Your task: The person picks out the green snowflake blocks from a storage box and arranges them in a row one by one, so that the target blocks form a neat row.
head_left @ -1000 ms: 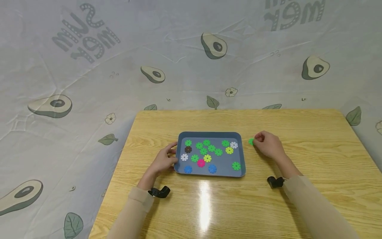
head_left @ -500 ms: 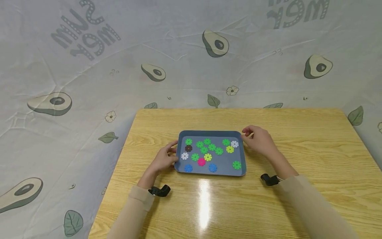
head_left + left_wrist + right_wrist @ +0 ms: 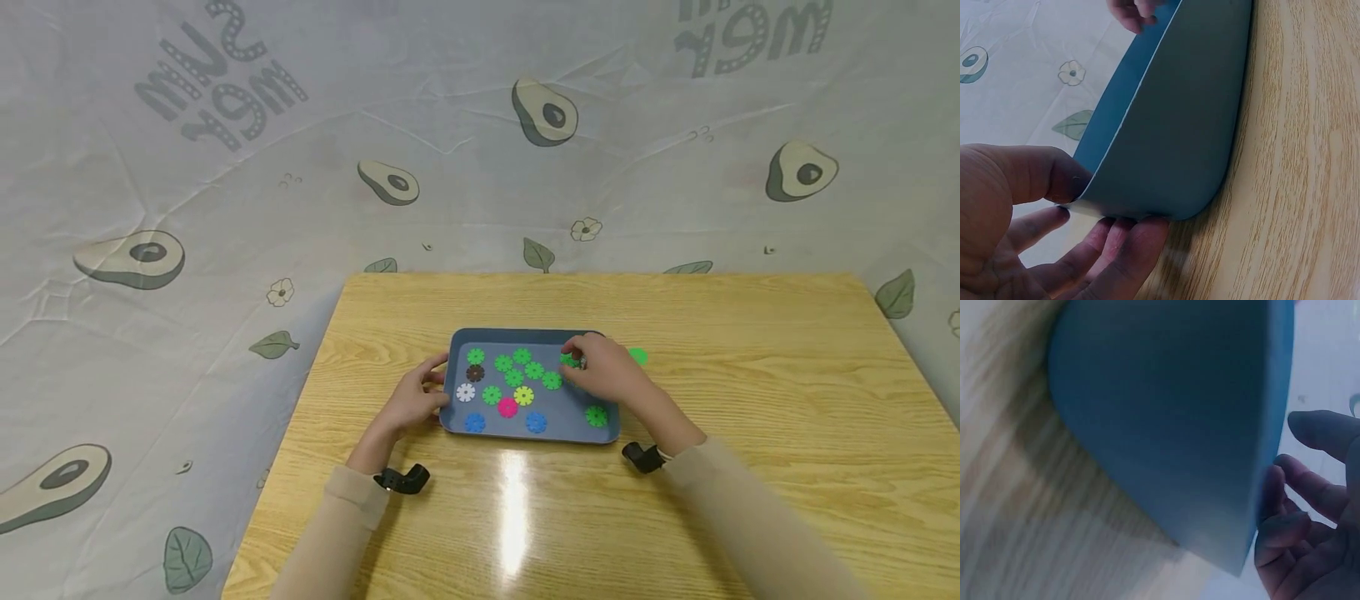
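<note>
My left hand point(image 3: 414, 398) grips the left wall of a grey-blue tray point(image 3: 517, 434). In the left wrist view the thumb hooks over the rim and the fingers point(image 3: 1141, 247) press the outside. Several notched plastic snowflake discs lie flat in the tray: mostly green, plus a yellow disc point(image 3: 523, 396), a pink disc point(image 3: 507, 407), a brown disc point(image 3: 476, 373), blue and white ones. My right hand point(image 3: 606, 368) hovers over the tray's right side, beside a green disc point(image 3: 569, 360). Its thumb and fingers stand apart with nothing between them, and it hides discs below.
One green disc point(image 3: 637, 356) lies on the wooden table point(image 3: 720, 358), just right of the tray. A cloth with avocado prints point(image 3: 450, 100) hangs behind the table's far edge. Black wrist cameras point(image 3: 405, 479) are strapped at both cuffs.
My right hand has let go of the green disc right of the tray and moved left over the tray's right side. The left hand keeps its grip on the tray.
</note>
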`<state>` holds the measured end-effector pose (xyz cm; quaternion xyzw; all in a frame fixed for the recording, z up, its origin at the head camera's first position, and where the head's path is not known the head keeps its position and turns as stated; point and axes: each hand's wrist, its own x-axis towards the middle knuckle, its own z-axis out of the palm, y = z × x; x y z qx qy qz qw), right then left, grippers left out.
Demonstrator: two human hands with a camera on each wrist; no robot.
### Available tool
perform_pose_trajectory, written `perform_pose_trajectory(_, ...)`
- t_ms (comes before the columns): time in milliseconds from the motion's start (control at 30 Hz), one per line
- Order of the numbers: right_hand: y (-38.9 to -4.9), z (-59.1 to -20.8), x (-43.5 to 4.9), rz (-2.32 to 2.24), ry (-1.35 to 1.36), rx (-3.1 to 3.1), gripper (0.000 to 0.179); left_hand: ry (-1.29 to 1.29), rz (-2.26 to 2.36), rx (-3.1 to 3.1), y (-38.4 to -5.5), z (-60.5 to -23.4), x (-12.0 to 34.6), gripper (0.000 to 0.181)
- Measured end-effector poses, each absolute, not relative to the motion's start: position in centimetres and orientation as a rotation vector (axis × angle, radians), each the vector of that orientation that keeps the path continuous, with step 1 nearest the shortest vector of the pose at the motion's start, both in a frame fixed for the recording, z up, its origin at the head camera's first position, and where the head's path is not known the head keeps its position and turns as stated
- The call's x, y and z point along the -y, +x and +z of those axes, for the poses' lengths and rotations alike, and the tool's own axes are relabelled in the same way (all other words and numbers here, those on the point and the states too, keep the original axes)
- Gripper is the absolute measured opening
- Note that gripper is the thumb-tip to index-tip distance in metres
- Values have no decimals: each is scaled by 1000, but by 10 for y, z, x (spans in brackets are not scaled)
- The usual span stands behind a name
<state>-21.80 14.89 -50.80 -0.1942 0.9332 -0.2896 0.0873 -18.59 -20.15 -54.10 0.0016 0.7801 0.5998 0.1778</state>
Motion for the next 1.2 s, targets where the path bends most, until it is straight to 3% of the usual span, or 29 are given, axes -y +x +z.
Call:
perform_pose_trajectory(333, -215, -522, -130, -555, -596, -2837, 43, 15, 1714, -2205, -185, -539, 201, 80)
perform_pose_trajectory(567, -216, -521, -125, -502, -551, -2822, 36, -3, 1734, -2182, -183, -540, 202, 80)
perform_pose_trajectory(1200, -210, -521, -129, -846, -552, -2808, 15, 7, 1741, -2200, -180, -541, 202, 79)
